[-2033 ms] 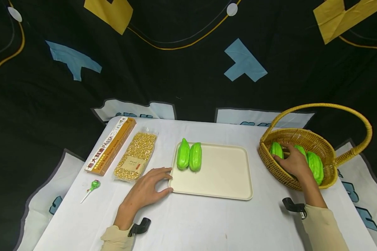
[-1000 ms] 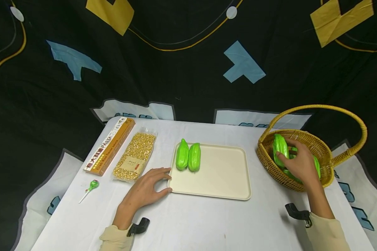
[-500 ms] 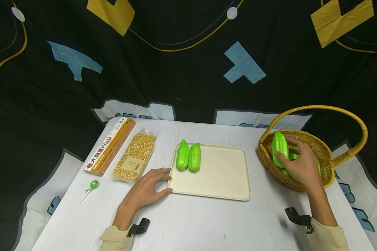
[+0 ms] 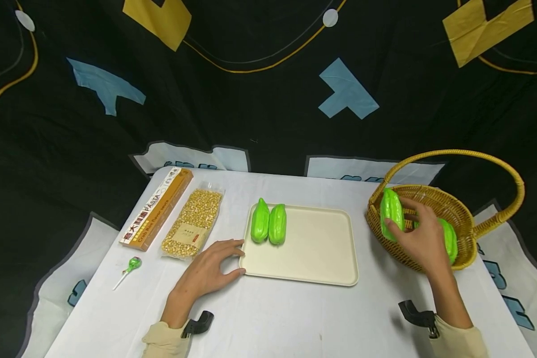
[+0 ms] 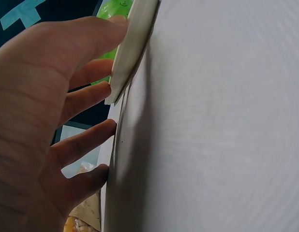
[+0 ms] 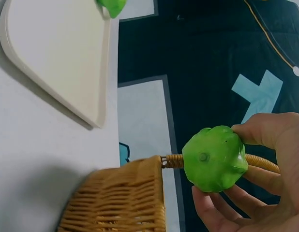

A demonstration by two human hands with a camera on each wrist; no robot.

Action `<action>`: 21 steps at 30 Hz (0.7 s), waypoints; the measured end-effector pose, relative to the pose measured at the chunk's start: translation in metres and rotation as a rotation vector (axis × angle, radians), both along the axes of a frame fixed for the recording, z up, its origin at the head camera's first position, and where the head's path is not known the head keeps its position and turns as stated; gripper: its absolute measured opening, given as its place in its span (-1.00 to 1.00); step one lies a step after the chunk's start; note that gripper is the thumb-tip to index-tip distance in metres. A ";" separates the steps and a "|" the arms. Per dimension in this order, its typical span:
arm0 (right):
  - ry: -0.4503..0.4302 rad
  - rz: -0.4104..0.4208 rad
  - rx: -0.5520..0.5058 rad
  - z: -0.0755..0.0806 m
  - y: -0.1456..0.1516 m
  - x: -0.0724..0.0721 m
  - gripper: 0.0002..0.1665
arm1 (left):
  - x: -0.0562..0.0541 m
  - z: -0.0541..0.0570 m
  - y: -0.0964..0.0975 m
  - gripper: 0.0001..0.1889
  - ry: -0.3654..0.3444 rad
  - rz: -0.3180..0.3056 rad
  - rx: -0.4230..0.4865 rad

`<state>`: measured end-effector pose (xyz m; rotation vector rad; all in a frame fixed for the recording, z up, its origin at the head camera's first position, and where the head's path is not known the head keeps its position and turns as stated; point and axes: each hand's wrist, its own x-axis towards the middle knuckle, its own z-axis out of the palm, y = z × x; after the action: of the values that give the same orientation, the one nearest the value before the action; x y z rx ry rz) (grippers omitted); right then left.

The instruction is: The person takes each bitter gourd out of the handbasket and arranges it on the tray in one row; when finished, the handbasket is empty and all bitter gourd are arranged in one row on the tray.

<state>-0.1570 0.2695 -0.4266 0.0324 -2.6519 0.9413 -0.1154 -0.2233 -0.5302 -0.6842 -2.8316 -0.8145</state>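
First speaker: State the item in hand and its position.

Second speaker: A green gourd (image 4: 391, 211), gripped between the thumb and fingers of the right hand (image 4: 422, 238). It is at the basket's left side, held above the rim, its length pointing away from the person. Surface glossy, ridged lengthwise; end-on, in the right wrist view, it is round and lobed, with a small stub at centre.

First speaker: The basket (image 4: 443, 201)?

Second speaker: Oval, woven brown wicker, with a tall arched handle (image 4: 456, 151). More gourds (image 4: 449, 241) lie inside, partly covered by the hand; exact count cannot be told.

First speaker: The left hand (image 4: 210, 268)?

Second speaker: Fingers spread and holding nothing; the thumb touches the left edge of the tray (image 4: 319, 248).

First speaker: Describe that tray.

Second speaker: Smooth, cream, rectangular, with rounded corners and a low rim. Two matching gourds (image 4: 260, 221) lie side by side at its left end.

First speaker: Remainder?

Second speaker: A clear plastic bag (image 4: 192, 214) of golden kernels, a long printed carton (image 4: 158, 209) and a green-wrapped lollipop (image 4: 134, 262), all on the white-clothed worktop (image 4: 295, 318). Dark cloth (image 4: 273, 109) hangs behind.
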 end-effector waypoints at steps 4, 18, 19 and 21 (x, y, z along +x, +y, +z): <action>-0.013 0.005 -0.025 -0.003 -0.007 0.004 -0.19 | 0.001 0.000 0.000 -0.61 0.004 -0.006 0.005; -0.002 0.080 -0.088 -0.028 -0.046 0.003 -0.22 | 0.001 0.000 0.000 -0.60 0.022 -0.016 -0.001; -0.010 0.091 -0.096 -0.031 -0.049 0.003 -0.22 | 0.001 0.000 0.000 -0.61 0.024 -0.015 -0.005; -0.028 0.114 -0.113 -0.037 -0.055 0.002 -0.23 | 0.000 -0.001 0.001 -0.61 0.025 -0.013 -0.009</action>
<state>-0.1553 0.2140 -0.4639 0.1464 -2.6418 1.1343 -0.1152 -0.2226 -0.5308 -0.7093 -2.8135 -0.7902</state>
